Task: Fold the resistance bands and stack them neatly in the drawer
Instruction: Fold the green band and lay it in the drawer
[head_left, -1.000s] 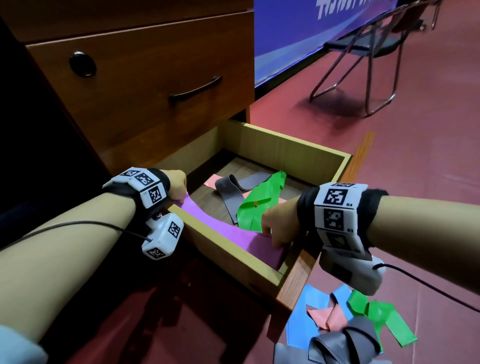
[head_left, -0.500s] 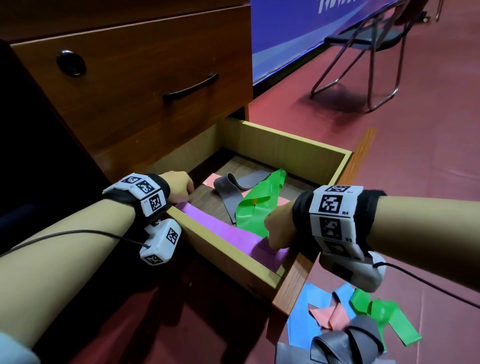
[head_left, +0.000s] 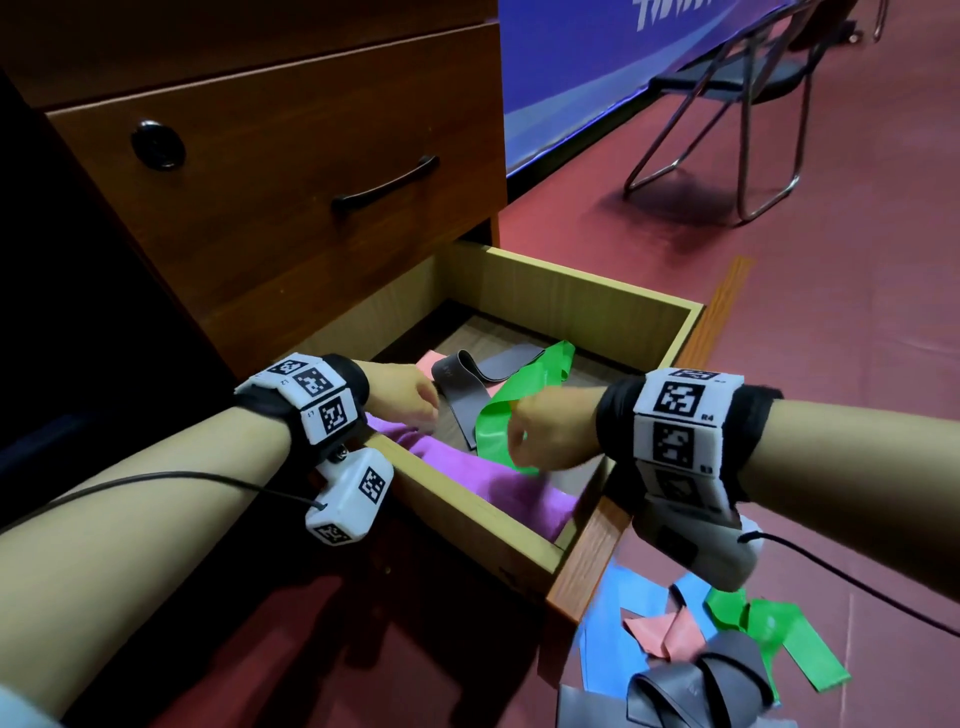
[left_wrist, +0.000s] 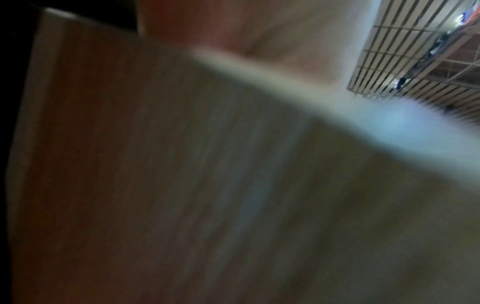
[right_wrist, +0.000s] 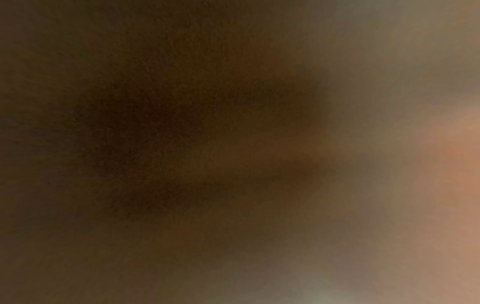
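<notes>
The bottom drawer (head_left: 571, 293) stands open. A purple band (head_left: 483, 480) lies slack along its near wall. Behind it lie a grey band (head_left: 467, 402), a green band (head_left: 540, 371) and a pink band (head_left: 427, 359). My left hand (head_left: 410, 400) hangs over the purple band's left end with fingers loosely bent down and nothing plainly in them. My right hand (head_left: 545, 431) hovers above the purple band, curled, in front of the green band's lower end; whether it pinches anything is hidden. Both wrist views are blurred.
On the red floor to the right of the drawer lies a heap of bands: blue (head_left: 608, 647), pink (head_left: 660, 629), green (head_left: 800, 652) and grey (head_left: 696, 686). A shut drawer with a black handle (head_left: 384, 187) is above. A metal chair (head_left: 727, 104) stands at the back right.
Both hands held the purple band's ends stretched along the drawer's near wall. They have since moved inward and deeper over the drawer, and the purple band now lies slack.
</notes>
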